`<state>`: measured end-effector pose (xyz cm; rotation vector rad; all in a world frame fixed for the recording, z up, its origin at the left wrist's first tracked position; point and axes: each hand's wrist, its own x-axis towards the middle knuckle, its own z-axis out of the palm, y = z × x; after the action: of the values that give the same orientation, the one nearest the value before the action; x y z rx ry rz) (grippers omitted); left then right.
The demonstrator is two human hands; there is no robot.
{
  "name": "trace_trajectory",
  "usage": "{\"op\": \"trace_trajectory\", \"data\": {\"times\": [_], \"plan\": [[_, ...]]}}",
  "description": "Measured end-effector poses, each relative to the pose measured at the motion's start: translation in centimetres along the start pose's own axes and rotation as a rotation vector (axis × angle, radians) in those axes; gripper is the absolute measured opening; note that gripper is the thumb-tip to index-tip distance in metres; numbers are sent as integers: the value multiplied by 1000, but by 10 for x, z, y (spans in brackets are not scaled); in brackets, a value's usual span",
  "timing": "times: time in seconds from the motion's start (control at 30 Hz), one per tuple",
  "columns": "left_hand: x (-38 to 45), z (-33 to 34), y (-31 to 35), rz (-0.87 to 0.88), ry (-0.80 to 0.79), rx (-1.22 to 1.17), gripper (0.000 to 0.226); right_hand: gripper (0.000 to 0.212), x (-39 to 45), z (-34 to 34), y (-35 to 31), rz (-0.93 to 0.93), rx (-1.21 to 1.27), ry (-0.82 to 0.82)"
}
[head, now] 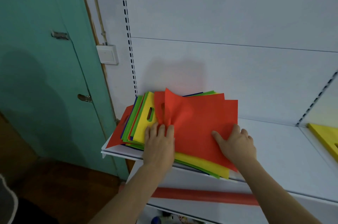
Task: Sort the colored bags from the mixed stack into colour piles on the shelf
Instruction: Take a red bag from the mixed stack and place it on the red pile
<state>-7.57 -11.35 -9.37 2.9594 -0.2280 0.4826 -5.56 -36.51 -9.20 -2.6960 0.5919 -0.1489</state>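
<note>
While both hands (159, 143) press it, red bag (199, 123) lies handle-left.

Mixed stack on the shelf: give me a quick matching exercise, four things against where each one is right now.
1. top red bag
2. left hand
3. right hand
4. lone yellow bag

A. far right of the shelf
B. on the red bag's right part
C. at the red bag's crumpled left edge
D. uppermost on the mixed stack

Pairs: 1-D, 2-C, 3-B, 4-A
</note>
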Motion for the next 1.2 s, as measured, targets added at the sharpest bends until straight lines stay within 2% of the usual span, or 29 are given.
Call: {"op": "trace_trajectory", "data": {"times": [0.13,0.23,0.3,0.33,0.4,0.47,0.53,0.6,0.67,0.73,0.83,1.0,1.13,1.2], "plan": [[3,-1,1,74,-13,-86,58,70,13,-13,7,-44,329,22],[3,-5,2,112,12,-139,61,68,19,-16,11,-11,489,72],[1,-6,3,114,67,-144,56,56,26,-18,13,19,518,48],[1,-6,3,105,110,-147,50,42,29,-18,12,24,526,9],[3,-8,2,77,216,-218,26,18,32,-18,11,9,510,-81],[8,-11,0,8,339,-356,4,13,32,-17,12,-31,422,-117],[15,-15,-2,-126,386,-435,10,18,34,-15,12,-66,350,-99],[22,-23,-4,-274,314,-472,36,30,36,-16,12,-82,342,-80],[29,-31,-8,-403,206,-477,59,23,39,-16,12,-95,354,-78],[35,-37,-14,-456,158,-457,74,12,40,-14,14,-116,350,-47],[38,-40,-17,-525,135,-528,74,11,37,-11,17,-136,318,47],[37,-33,-19,-514,58,-699,74,18,30,-4,27,-159,325,186],[52,-29,-22,-511,-16,-721,76,12,33,-6,36,-167,449,235],[62,-27,-22,-468,-68,-745,68,11,33,-9,39,-189,522,249]]}}
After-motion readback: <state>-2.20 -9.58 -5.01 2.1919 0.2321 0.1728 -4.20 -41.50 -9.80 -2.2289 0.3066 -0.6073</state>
